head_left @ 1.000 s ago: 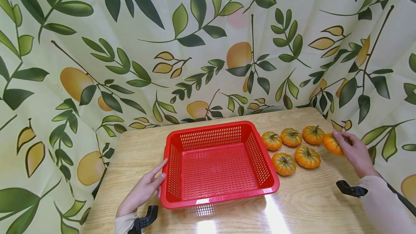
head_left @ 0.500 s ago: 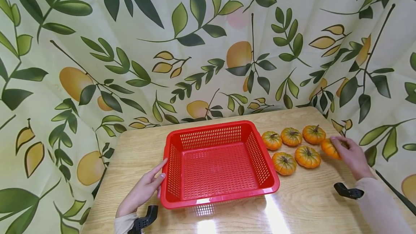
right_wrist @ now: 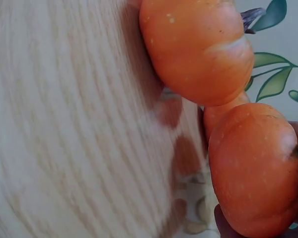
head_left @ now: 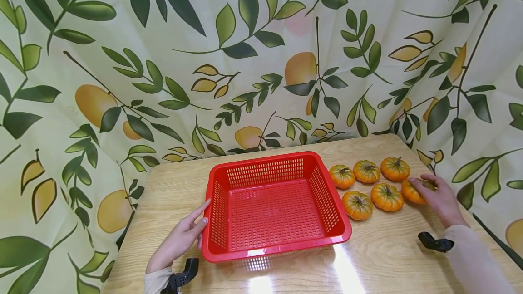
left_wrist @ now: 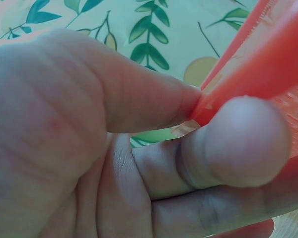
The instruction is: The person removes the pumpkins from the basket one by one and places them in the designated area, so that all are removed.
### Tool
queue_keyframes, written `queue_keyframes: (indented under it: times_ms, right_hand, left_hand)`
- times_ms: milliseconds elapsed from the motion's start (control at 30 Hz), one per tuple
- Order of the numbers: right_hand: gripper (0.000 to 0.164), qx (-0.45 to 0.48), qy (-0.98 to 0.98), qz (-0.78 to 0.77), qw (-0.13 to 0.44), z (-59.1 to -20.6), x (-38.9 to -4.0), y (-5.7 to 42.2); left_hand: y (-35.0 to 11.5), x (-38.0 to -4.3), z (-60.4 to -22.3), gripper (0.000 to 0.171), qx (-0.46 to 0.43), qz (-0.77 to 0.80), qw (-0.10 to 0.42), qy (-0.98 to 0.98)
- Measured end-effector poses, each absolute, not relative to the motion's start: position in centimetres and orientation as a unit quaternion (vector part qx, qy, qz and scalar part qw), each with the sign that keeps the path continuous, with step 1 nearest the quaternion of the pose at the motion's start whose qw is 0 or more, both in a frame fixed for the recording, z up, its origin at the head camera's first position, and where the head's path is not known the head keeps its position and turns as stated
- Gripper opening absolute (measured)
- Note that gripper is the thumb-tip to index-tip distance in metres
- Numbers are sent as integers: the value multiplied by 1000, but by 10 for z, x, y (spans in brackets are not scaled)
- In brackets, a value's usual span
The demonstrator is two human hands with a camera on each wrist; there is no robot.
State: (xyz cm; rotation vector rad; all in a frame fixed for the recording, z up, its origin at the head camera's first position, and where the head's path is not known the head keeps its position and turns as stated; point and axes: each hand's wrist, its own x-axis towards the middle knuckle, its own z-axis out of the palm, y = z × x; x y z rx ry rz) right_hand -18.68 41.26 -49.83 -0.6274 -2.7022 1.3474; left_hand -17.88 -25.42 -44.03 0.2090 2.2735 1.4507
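Observation:
A red plastic basket [head_left: 271, 212] with perforated walls stands on the table, nothing inside it. At its left rim my left hand [head_left: 180, 239] holds on; the left wrist view shows the thumb [left_wrist: 154, 99] against the red edge and the fingers below. On the right, my right hand [head_left: 439, 198] grips a small orange pumpkin [head_left: 410, 192] from its right side. In the right wrist view, this held pumpkin [right_wrist: 258, 168] has fingertips at its right and lower edge. Whether it touches the table is hard to tell.
Right of the basket, several more pumpkins [head_left: 386, 197] sit in two rows close to the held one. Leaf-patterned cloth [head_left: 261, 58] hangs behind and beside the wooden table [head_left: 388, 248]. Glare lies on the table's front part.
My right hand has brought its pumpkin a little left and downward, closer to the other pumpkins. The left hand and the basket stay where they were.

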Motion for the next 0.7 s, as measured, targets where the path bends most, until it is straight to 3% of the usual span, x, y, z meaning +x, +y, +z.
queue_keyframes:
  times_ms: [700]
  right_hand:
    - [86, -178, -886, 428, 15, -507, -181, 420]
  left_hand:
    - [-255, -179, -440, 60, 75, 522, 214, 823]
